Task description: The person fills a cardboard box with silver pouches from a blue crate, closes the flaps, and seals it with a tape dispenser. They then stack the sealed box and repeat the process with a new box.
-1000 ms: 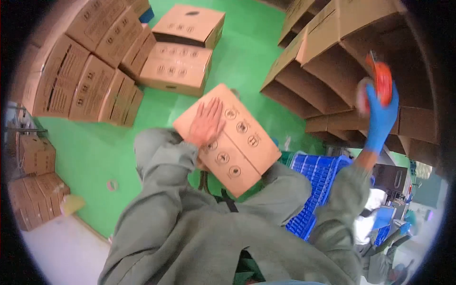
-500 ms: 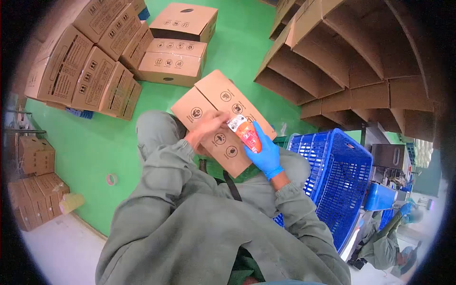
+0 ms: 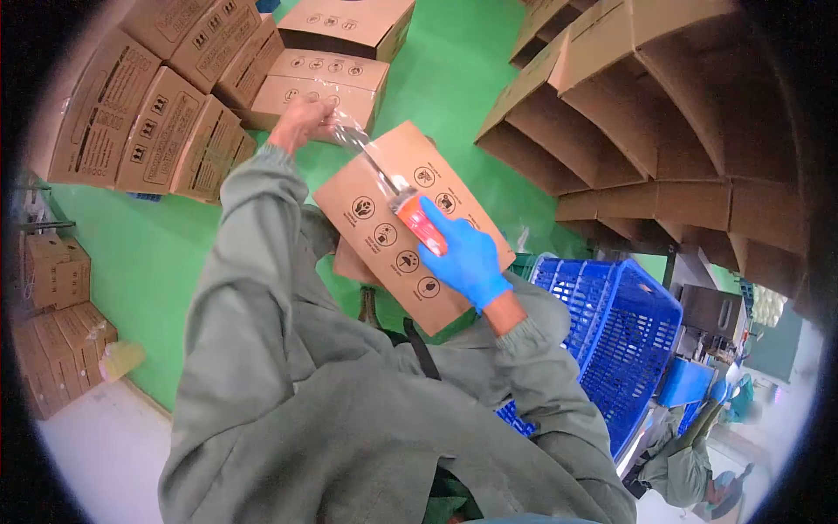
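A cardboard carton (image 3: 367, 236) with printed round symbols rests tilted across my knees. My right hand (image 3: 470, 260), in a blue glove, is closed around an orange-red tape dispenser (image 3: 421, 223) held over the carton's top. Clear tape (image 3: 356, 138) stretches from the dispenser's front, up and left past the carton's far corner. My bare left hand (image 3: 304, 119) pinches the tape's free end, in front of another printed box behind. Blur hides the detail at the dispenser's front.
Printed boxes (image 3: 319, 83) stand ahead, beside a stack of boxes (image 3: 153, 131) at left. Open-ended cartons (image 3: 646, 105) are piled at right, above a blue plastic crate (image 3: 611, 349). A person (image 3: 685, 463) is at far right.
My left hand has moved up and left from the dispenser, drawing out a length of clear tape. The dispenser has tilted and shifted slightly left, still in my right hand.
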`<state>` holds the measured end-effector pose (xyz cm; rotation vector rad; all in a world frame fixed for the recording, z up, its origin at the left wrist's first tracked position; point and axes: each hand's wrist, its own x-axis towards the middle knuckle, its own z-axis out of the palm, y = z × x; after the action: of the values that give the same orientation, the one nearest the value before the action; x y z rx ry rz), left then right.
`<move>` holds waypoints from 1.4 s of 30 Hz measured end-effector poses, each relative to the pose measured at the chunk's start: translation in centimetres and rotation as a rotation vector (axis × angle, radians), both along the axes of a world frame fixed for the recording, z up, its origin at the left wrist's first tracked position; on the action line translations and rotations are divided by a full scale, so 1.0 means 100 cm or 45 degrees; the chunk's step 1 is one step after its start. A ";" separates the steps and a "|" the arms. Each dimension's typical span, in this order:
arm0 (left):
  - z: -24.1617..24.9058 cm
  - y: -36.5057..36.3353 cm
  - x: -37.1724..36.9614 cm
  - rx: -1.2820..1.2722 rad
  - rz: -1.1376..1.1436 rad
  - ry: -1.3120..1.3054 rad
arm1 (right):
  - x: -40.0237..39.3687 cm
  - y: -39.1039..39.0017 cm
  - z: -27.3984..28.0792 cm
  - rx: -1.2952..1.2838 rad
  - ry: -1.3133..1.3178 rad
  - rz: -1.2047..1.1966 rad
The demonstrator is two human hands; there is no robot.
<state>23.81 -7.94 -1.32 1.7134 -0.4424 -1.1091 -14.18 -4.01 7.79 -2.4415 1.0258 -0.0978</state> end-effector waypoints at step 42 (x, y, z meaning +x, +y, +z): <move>0.002 0.087 -0.229 -0.011 -1.311 -1.760 | -0.088 0.011 -0.039 0.295 0.458 -0.024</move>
<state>0.90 0.80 -1.16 2.0487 -2.3364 -0.2951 -23.00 -2.94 3.85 -2.2821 1.1372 0.4449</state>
